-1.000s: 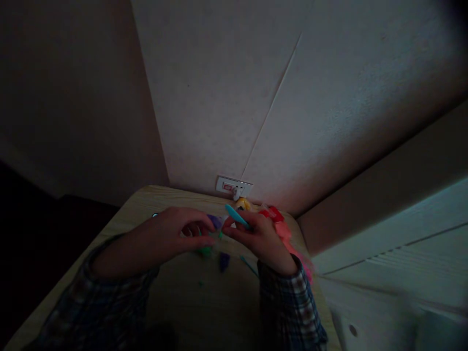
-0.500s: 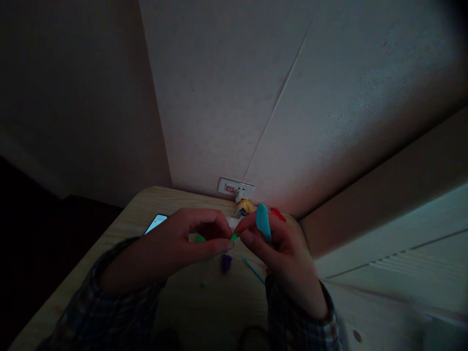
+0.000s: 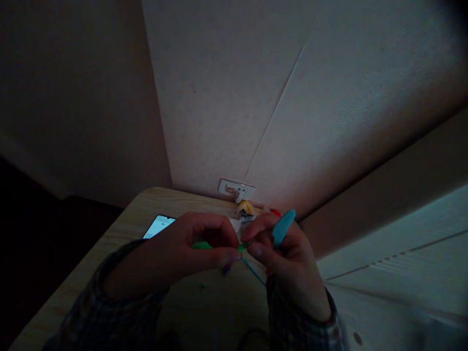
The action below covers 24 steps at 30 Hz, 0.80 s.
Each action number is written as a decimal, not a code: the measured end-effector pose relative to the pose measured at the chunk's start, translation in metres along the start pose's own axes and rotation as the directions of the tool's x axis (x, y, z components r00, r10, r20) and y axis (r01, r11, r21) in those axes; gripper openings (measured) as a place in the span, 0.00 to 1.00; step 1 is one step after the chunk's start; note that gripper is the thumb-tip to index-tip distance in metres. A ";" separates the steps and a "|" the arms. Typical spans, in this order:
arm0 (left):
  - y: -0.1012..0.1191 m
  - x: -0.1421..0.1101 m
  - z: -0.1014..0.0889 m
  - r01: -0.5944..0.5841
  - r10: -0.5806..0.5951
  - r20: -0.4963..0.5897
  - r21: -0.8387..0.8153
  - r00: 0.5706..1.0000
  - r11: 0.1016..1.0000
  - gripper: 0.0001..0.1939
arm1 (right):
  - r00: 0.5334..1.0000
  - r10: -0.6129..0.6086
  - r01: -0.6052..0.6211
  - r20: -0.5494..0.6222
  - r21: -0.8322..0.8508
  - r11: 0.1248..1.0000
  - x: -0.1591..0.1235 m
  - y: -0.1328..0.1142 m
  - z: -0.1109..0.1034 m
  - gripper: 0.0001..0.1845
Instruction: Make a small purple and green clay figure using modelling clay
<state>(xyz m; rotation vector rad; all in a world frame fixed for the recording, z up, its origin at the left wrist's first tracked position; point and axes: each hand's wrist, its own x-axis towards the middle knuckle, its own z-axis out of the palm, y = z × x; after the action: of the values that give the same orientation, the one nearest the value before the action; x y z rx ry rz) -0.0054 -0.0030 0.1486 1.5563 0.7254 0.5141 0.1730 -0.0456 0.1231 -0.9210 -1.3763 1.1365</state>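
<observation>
Between the fingertips of both hands is a small green piece of what looks like modelling clay. My left hand pinches its left end between thumb and forefinger. At its right end are the thumb and forefinger of my right hand. That hand also grips a light-blue plastic modelling tool, whose broad flat end sticks up past the fingers. More green material shows behind my left hand. Below the hands lies a purple lump, mostly covered by the left thumb. A thin blue stick rests on the table nearby.
A lit phone lies on the wooden table, left of my hands. Behind them are a yellow item in clear wrapping and something red. A wall socket holds a white plug. A green crumb lies nearer me.
Both hands have shifted slightly right with the green piece. The blue tool has tilted further right. The left thumb now covers most of the purple lump, and more of the phone shows.
</observation>
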 end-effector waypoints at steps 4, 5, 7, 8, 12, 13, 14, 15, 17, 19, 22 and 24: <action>0.002 -0.002 0.001 0.022 -0.022 0.023 0.004 0.999 1.000 0.08 | 1.000 -0.026 0.026 0.003 -0.019 0.999 0.000 -0.003 0.001 0.06; 0.003 -0.002 0.001 0.030 -0.030 0.021 0.001 0.999 1.000 0.08 | 0.999 -0.034 0.034 -0.001 -0.022 0.999 0.000 -0.003 0.001 0.06; 0.003 -0.003 0.002 0.039 -0.039 0.009 -0.010 0.999 0.999 0.09 | 0.998 -0.055 0.054 -0.012 -0.020 0.998 0.000 -0.003 0.001 0.06; 0.004 -0.004 0.002 0.036 -0.036 0.005 -0.018 0.999 0.999 0.09 | 0.998 -0.062 0.062 -0.016 -0.021 0.998 0.000 -0.003 0.001 0.06; 0.005 -0.004 0.003 0.032 -0.032 0.005 -0.038 0.999 0.999 0.08 | 0.997 -0.079 0.078 -0.024 -0.045 0.996 -0.001 0.000 0.001 0.06; 0.005 -0.004 0.003 0.035 -0.035 0.006 -0.038 0.999 0.999 0.08 | 0.997 -0.079 0.078 -0.023 -0.050 0.996 -0.002 0.000 0.000 0.06; 0.005 -0.004 0.003 0.040 -0.040 0.003 -0.038 0.999 0.998 0.08 | 0.996 -0.081 0.080 -0.023 -0.052 0.995 -0.002 0.000 0.000 0.06; 0.005 -0.004 0.003 0.043 -0.043 -0.002 -0.036 0.999 0.998 0.08 | 0.996 -0.082 0.081 -0.020 -0.053 0.995 -0.003 0.000 0.000 0.07; 0.005 -0.004 0.003 0.044 -0.044 -0.010 -0.033 0.999 0.999 0.08 | 0.997 -0.079 0.079 -0.002 -0.066 0.995 -0.003 0.000 -0.002 0.07; 0.004 -0.004 0.003 0.041 -0.042 -0.011 -0.035 0.999 0.999 0.08 | 0.996 -0.083 0.085 0.027 -0.090 0.992 -0.004 -0.001 -0.003 0.07; 0.004 -0.004 0.003 0.036 -0.036 -0.004 -0.032 0.999 0.999 0.08 | 0.994 -0.092 0.098 0.060 -0.108 0.989 -0.004 -0.003 -0.004 0.06; 0.004 -0.004 0.003 0.035 -0.035 -0.001 -0.019 0.999 0.999 0.08 | 0.994 -0.089 0.095 0.059 -0.101 0.990 -0.004 -0.003 -0.004 0.06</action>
<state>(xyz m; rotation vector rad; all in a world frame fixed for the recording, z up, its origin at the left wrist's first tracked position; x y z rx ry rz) -0.0061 -0.0080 0.1526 1.5229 0.7450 0.4950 0.1772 -0.0499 0.1250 -0.8960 -1.5184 1.0348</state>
